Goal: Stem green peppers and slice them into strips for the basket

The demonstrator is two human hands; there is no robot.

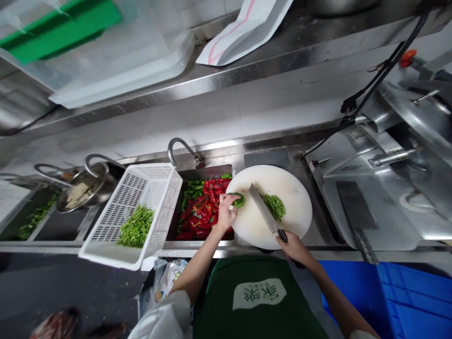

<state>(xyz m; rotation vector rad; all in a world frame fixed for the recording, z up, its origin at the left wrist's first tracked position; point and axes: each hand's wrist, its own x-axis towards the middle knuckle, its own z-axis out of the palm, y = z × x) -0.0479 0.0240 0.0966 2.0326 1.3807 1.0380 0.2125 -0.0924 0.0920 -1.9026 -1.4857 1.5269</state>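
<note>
My left hand (227,213) is closed on a green pepper (239,200) at the left edge of the round white cutting board (296,207). In my right hand (292,246) is the black handle of a kitchen knife (264,209). Its broad blade lies slantwise over the board, pointing up and left. Against the right side of the blade rests a small heap of cut green pepper strips (274,207). Left of the board, a sink (203,235) holds many red peppers (203,212) and some green peppers (192,190).
A white perforated basket (148,176) with green strips (137,227) sits across the sinks at left. A metal bowl (100,195) is beyond it. At right lie a cleaver (356,212) and metal equipment (391,150). A blue crate (399,301) stands below. A steel shelf (226,80) runs above.
</note>
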